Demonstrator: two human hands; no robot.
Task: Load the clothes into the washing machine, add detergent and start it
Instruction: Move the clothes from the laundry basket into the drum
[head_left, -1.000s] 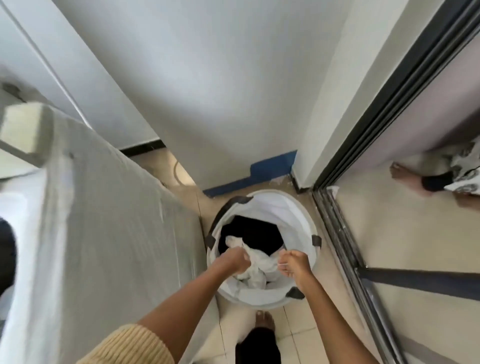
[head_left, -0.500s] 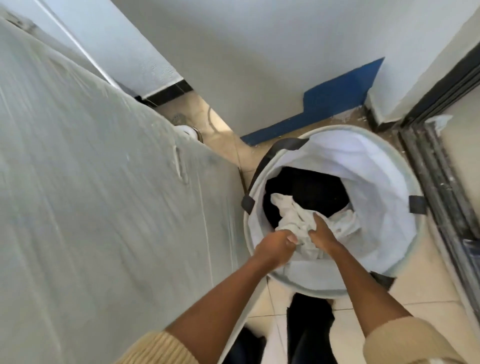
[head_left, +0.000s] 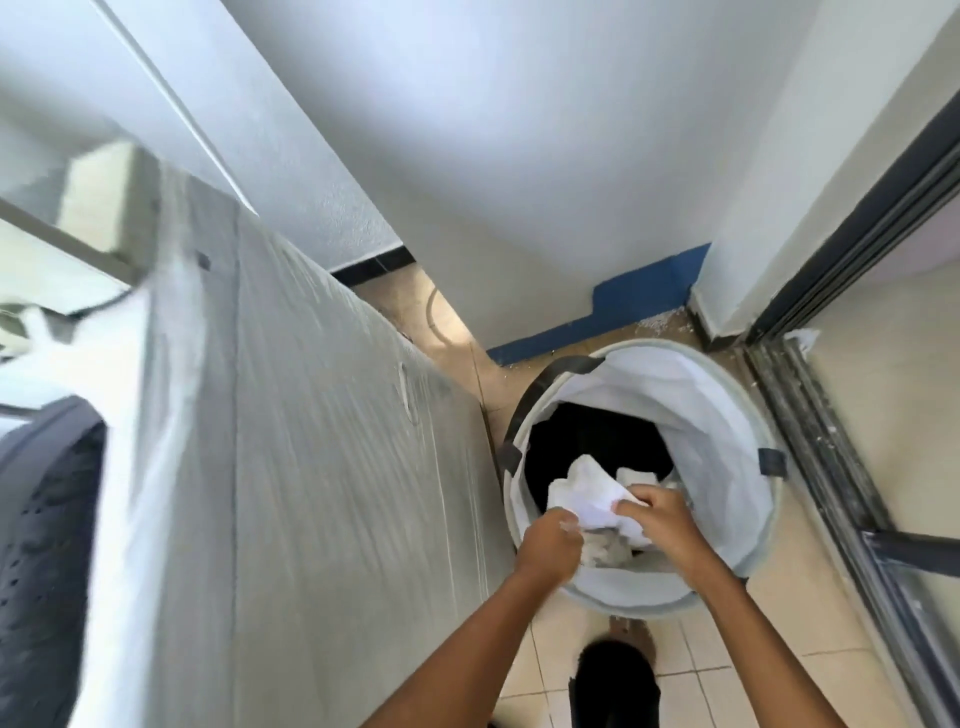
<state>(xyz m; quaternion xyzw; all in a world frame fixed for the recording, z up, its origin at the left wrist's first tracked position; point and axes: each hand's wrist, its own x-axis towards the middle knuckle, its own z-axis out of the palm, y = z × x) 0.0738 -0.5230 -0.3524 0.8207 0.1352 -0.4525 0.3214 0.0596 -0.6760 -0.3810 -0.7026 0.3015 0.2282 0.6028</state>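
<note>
A round white laundry basket with black handles stands on the tiled floor beside the washing machine, whose grey side fills the left. Its dark drum opening shows at the far left. Inside the basket lie a white cloth and dark clothes. My left hand and my right hand are both inside the basket's near rim, gripping the white cloth, which is bunched and lifted a little above the dark clothes.
White walls with a blue skirting close the corner behind the basket. A dark sliding-door track runs along the right. My dark-clad leg and foot stand on the tiles just below the basket.
My view has pulled back and up, bringing the machine's top and drum opening into sight. Both hands keep hold of the white cloth, now raised slightly within the basket.
</note>
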